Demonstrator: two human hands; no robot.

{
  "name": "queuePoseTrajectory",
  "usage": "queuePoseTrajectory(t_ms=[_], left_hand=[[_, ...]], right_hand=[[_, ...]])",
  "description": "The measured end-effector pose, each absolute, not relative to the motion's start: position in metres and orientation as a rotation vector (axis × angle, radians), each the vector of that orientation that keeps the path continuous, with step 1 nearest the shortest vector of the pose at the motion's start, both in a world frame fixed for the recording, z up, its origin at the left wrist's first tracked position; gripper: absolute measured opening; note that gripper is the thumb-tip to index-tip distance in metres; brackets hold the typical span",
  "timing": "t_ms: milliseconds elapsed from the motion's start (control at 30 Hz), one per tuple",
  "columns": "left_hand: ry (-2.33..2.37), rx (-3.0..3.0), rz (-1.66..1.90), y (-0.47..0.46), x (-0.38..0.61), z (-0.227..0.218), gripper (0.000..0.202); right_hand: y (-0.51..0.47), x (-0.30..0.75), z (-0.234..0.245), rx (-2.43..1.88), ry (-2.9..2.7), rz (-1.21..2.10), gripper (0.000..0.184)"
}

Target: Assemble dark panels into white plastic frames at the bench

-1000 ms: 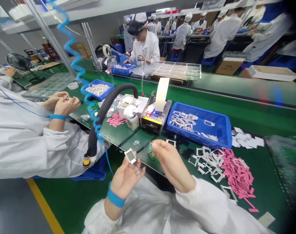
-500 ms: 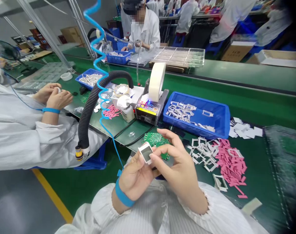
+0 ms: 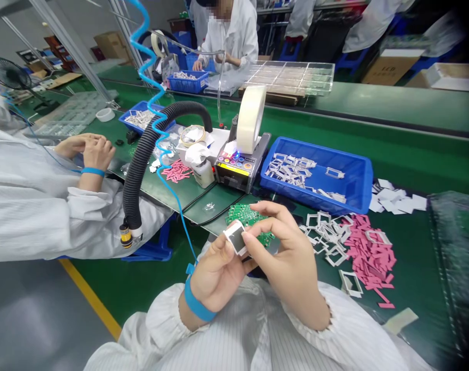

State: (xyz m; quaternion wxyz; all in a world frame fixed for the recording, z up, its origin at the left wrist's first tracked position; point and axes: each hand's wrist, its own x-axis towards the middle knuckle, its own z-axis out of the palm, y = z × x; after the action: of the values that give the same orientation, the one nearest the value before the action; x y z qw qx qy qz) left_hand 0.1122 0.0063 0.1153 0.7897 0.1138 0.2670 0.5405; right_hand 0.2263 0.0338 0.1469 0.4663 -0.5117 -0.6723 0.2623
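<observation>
My left hand (image 3: 215, 273), with a blue wrist strap, pinches a small white-framed display part (image 3: 235, 236) by its edge. My right hand (image 3: 286, 257) meets it from the right, its fingers curled with the tips on the same part. Just behind my fingers a green circuit board (image 3: 247, 215) lies on the dark bench mat. To the right of my hands are loose white frames (image 3: 327, 238) and a heap of pink strips (image 3: 371, 255).
A blue bin (image 3: 354, 178) of white frames stands behind, with a tape dispenser (image 3: 240, 165) bearing a white roll to its left. A black corrugated hose (image 3: 141, 159) and blue coiled cord (image 3: 157, 123) hang at left. A neighbouring person's hands (image 3: 89, 149) work at left. A green conveyor (image 3: 392, 149) runs behind.
My right hand came off the bench and closed in on the framed part in my left hand; both hands now hold it together, slightly higher and more central. The view tilted downward.
</observation>
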Motion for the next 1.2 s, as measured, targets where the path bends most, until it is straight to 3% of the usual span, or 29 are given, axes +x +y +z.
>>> queuePoseTrajectory(t_ms=[100, 200, 267, 400, 500, 567, 667, 767, 867, 933, 1033, 1200], left_hand=[[0.618, 0.213, 1.193, 0.008, 0.112, 0.114, 0.029], [0.655, 0.172, 1.176, 0.006, 0.105, 0.110, 0.025], [0.680, 0.173, 1.093, 0.001, 0.096, 0.104, 0.022], [0.702, 0.274, 0.903, -0.012, 0.080, 0.086, 0.022], [0.670, 0.352, 0.838, -0.017, 0.079, 0.079, 0.021], [0.656, 0.360, 0.853, -0.015, 0.084, 0.080, 0.028], [0.624, 0.314, 0.867, -0.010, 0.095, 0.082, 0.043], [0.571, 0.210, 0.882, -0.008, 0.103, 0.078, 0.034], [0.566, 0.127, 0.966, -0.007, 0.100, 0.069, 0.027], [0.586, 0.120, 0.992, -0.006, 0.094, 0.064, 0.032], [0.630, 0.149, 0.980, -0.003, 0.085, 0.060, 0.037], [0.691, 0.207, 0.998, 0.002, 0.084, 0.062, 0.041]], right_hand=[[0.036, 0.223, 0.139, -1.267, -1.744, 0.301, 0.002], [0.033, 0.225, 0.123, -1.070, -2.007, -0.057, 0.024], [0.028, 0.231, 0.112, -0.904, -2.265, -0.126, 0.034], [0.018, 0.249, 0.095, -0.827, -2.424, 0.181, 0.051], [0.015, 0.257, 0.095, -0.765, -2.277, 0.380, 0.032], [0.013, 0.257, 0.097, -0.710, -2.171, 0.340, 0.015], [0.011, 0.253, 0.100, -0.657, -2.075, 0.196, 0.011], [0.013, 0.256, 0.099, -0.651, -2.092, 0.155, 0.008], [0.029, 0.272, 0.093, -0.749, -2.242, 0.241, 0.022], [0.048, 0.288, 0.084, -0.986, -2.384, 0.237, 0.029], [0.079, 0.307, 0.066, -1.314, -2.523, 0.150, 0.025], [0.109, 0.311, 0.045, -1.338, -2.632, 0.145, 0.025]])
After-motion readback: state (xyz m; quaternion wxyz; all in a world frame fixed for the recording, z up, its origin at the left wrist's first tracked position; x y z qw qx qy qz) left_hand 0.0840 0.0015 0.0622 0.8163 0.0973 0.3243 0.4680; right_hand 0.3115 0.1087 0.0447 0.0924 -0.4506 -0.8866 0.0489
